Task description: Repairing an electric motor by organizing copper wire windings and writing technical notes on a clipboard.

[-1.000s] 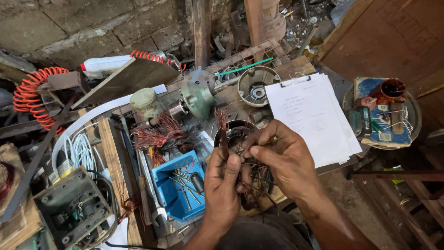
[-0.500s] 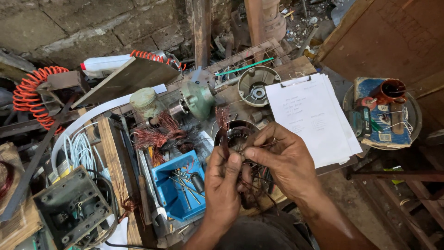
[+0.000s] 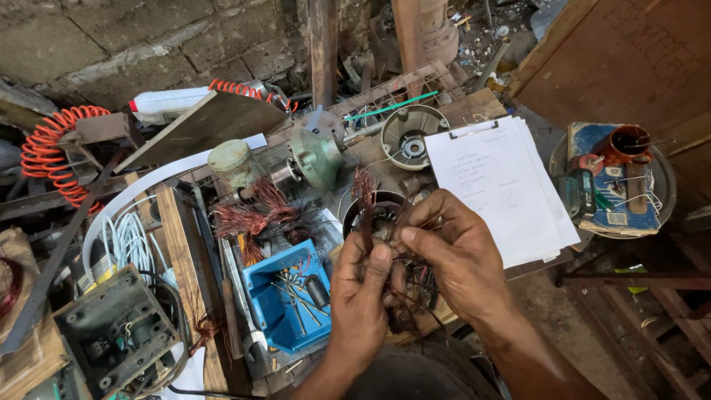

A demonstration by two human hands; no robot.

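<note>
Left hand [image 3: 361, 296] near centre, fingers pinched together on dark copper wires [image 3: 404, 285] coming off the stator [image 3: 381, 218]. Right hand [image 3: 455, 259] just beside it, fingers closed on the same wire tangle from the right, thumb touching the left fingertips. Stator sat just beyond the hands, partly hidden by them, a reddish coil end [image 3: 363, 185] standing up at its far-left rim.

Judgement: the strands looked thin and stiff; pulling best done straight along the slot, one small bunch at a time, left hand steadying.

Little open room. Blue box [image 3: 285, 300] of small tools touching close on the left, loose copper bundle [image 3: 248, 218] beyond it. Clipboard [image 3: 500, 185] with papers lay right of the stator, its near edge overhanging the bench. Green motor housing [image 3: 315, 155] and round end bell [image 3: 411, 137] farther back. Orange coiled hose [image 3: 48, 152] far left, clear of the hands.
</note>
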